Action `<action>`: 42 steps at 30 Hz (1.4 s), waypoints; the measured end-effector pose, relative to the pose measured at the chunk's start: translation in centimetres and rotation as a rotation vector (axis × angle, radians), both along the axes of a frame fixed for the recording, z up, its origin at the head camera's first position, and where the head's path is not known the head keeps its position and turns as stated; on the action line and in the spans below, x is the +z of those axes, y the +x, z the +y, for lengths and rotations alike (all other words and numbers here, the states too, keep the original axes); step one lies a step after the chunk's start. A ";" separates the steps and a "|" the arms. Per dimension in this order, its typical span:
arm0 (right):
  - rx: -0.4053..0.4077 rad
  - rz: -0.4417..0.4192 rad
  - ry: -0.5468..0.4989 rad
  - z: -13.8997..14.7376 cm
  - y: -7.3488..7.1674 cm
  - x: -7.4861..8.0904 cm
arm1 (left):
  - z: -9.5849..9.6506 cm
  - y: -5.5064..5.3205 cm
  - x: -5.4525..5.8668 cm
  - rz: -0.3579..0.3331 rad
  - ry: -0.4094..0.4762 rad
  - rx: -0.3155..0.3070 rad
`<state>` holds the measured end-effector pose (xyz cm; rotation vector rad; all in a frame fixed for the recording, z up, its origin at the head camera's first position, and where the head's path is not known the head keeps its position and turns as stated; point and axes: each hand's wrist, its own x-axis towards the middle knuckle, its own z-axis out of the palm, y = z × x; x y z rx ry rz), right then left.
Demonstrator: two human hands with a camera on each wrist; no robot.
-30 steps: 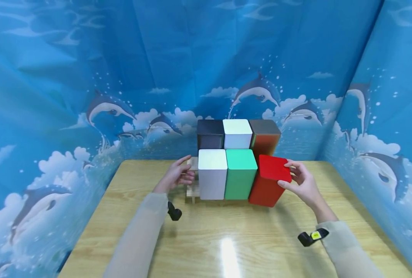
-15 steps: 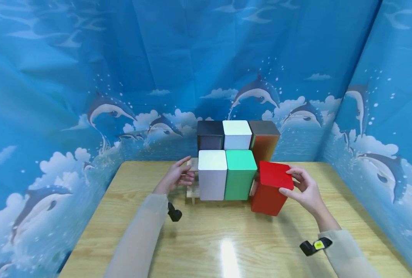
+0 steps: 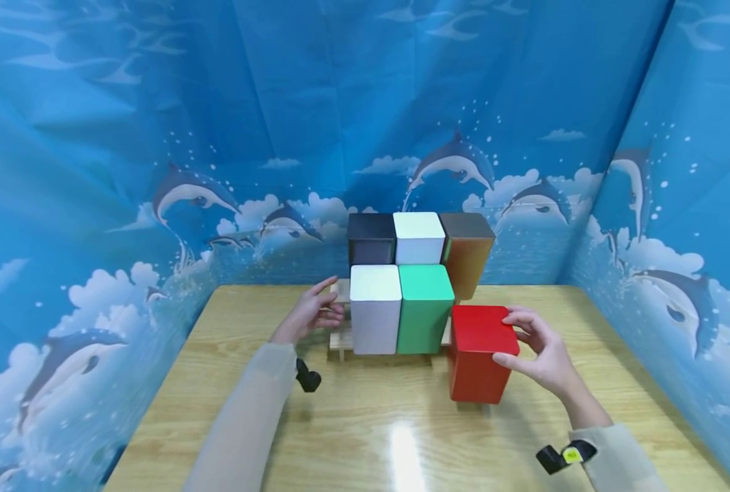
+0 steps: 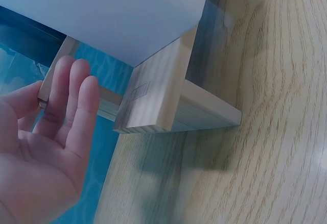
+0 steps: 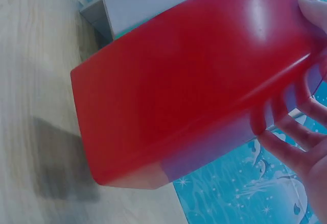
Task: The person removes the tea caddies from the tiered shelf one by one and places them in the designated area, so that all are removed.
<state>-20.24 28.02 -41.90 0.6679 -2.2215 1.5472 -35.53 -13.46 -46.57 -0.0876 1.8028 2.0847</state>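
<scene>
In the head view my right hand (image 3: 540, 352) grips the top of a tall glossy red box (image 3: 484, 331), thumb on the near side and fingers on the right. The right wrist view shows the red box (image 5: 179, 81) tilted across the picture, its lower end close over the table. On the left, my left hand (image 3: 312, 314) holds the end of a stepped wooden rack (image 3: 342, 338). Its thumb and fingers (image 4: 82, 96) lie around the upper board's end in the left wrist view. A white box (image 3: 376, 311) and a green box (image 3: 426, 311) stand on the lower step.
Behind them a black box (image 3: 372, 236), another white box (image 3: 420, 236) and a brown box (image 3: 468, 249) stand on the upper step. The wooden table (image 3: 316, 437) ends at a blue dolphin-printed curtain (image 3: 303, 137) at the back and sides.
The red box has come away from the green box's side toward the front of the table, carried by my right hand, and stands more upright. My left hand stays in place.
</scene>
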 end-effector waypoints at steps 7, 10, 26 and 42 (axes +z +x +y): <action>0.005 -0.033 0.023 -0.6 0.5 -0.8 | -0.1 0.0 0.0 0.011 -0.003 -0.011; 0.012 -0.039 0.013 -1.0 0.7 -1.2 | -0.1 -0.1 0.1 0.007 -0.002 -0.016; 0.053 -0.056 -0.020 -4.2 0.8 -3.4 | 0.0 -0.1 -0.2 0.010 -0.032 -0.011; 0.101 -0.074 -0.036 -7.9 0.6 -4.1 | -0.1 0.2 -0.1 0.036 -0.008 -0.021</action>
